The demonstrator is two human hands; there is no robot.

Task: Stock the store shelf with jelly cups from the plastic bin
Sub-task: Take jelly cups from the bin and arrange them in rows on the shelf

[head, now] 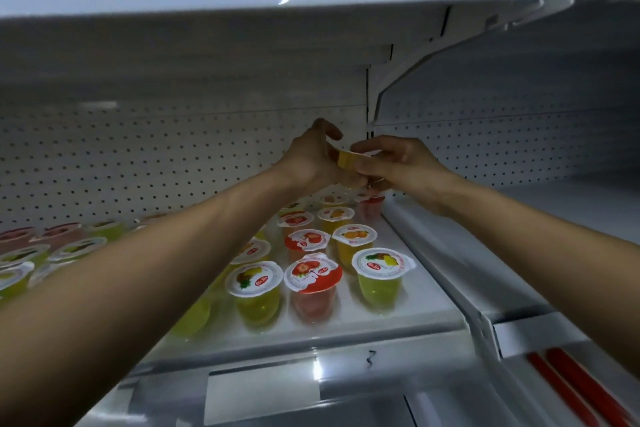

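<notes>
Two hands: left hand and right hand meet near the back of the shelf, both pinching one jelly cup between them; fingers curled, none spread.
Left hand: thumb and fingers curl round the cup's left side.
Right hand: fingertips close over the cup's right side and top edge; the lid is mostly hidden beneath them.
Cup's place: in the air, just above the rearmost cups, near the pegboard wall, not touching the shelf.
Stocked cups: rows stand upright, lids up, running front to back; more sit to the left, blurred.
Bin: not in view.
Step in hand (judgement): setting this cup down at the rear of a row.
How to do it well: lower it straight, base first, into the free spot under the hands (hidden from view). One hand steadies while the other lets go. Knuckles stay off the neighbouring lids, which stand close. Base sits flat before release, then gets lined up with the row.
Which way it points: yellow side wall faces the camera; rim seems uppermost, tipped a little. Cannot tell exactly, since fingers cover much of it.
Long axis: base to lid, near upright by the look of it, leaning slightly; wants bringing vertical before it lands.
Risk: light cups packed close, so a nudge could topple the back row.
</notes>
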